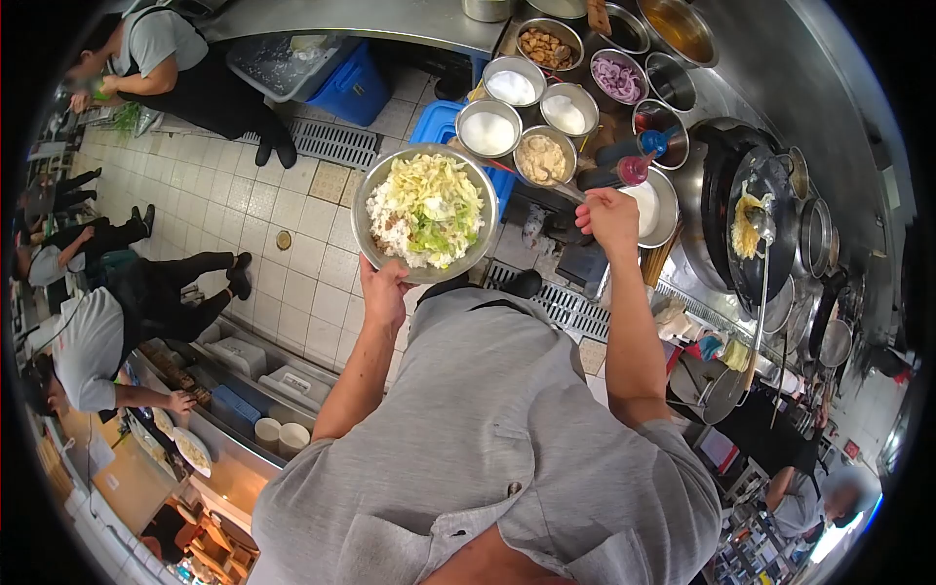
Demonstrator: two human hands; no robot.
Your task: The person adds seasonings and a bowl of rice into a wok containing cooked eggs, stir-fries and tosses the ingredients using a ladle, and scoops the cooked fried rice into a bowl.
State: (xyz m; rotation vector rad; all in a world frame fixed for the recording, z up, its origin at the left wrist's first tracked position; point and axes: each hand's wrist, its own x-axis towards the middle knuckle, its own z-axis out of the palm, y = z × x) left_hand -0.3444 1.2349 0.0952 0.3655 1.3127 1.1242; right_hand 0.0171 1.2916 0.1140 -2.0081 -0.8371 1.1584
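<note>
My left hand [386, 291] is closed on the near rim of a metal bowl [363, 210], held out over the floor. White rice [394, 232], shredded pale cabbage [429, 180] and chopped green leaves [447, 234] fill the bowl. My right hand [609, 222] grips the handle of a metal spoon [567, 189]. The spoon's other end dips into a small bowl of beige paste [542, 154] on the counter. Next to that stand several bowls of white powder or grains [489, 132]. A bowl of white seasoning [651, 210] sits just beyond my right hand.
A black wok [749, 253] at right contains egg [746, 229] and a ladle [765, 283]. Bowls of sliced purple onion [619, 78] and browned chunks [546, 47] stand behind. A blue bin [351, 93] is at upper left. Several other people work around, one by the left counter [93, 322].
</note>
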